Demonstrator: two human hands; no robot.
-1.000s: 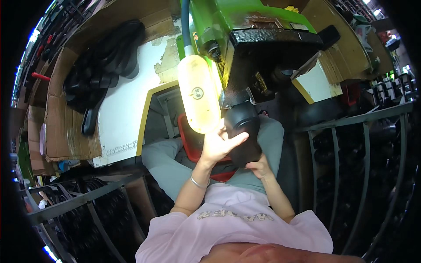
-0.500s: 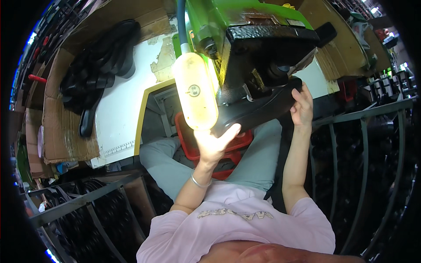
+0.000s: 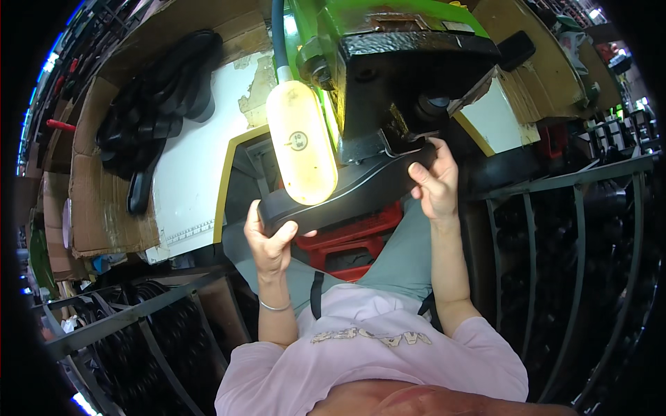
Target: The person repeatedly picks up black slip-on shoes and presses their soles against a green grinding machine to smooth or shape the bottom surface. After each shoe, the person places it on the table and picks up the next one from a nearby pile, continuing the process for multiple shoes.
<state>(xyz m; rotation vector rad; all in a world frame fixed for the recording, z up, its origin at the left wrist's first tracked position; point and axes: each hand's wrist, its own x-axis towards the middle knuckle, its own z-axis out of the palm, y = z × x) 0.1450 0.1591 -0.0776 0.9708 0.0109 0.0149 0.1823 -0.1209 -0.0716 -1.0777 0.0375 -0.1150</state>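
A long black shoe sole (image 3: 368, 195) is held by both of my hands under the head of a green and black machine (image 3: 409, 76). My left hand (image 3: 272, 243) grips its left end, thumb on the near side. Its right end is in my right hand (image 3: 437, 182), thumb pressed on the near face and fingers behind. The upper edge of the sole meets the machine's lower metal part, and the exact contact is hidden. A glowing oblong lamp (image 3: 302, 142) hangs over the sole and covers part of its left half.
On the left, a cardboard box (image 3: 104, 222) contains several black soles (image 3: 156, 104) on the white tabletop (image 3: 187, 173). Below my hands is a red plastic crate (image 3: 347, 253). Metal racks (image 3: 576, 180) flank me on both sides. Another cardboard box (image 3: 534, 83) is at the right.
My left hand has moved left and down from beneath the lamp to the sole's left end. The sole and my right hand have shifted left, the sole now tilted lower on its left.
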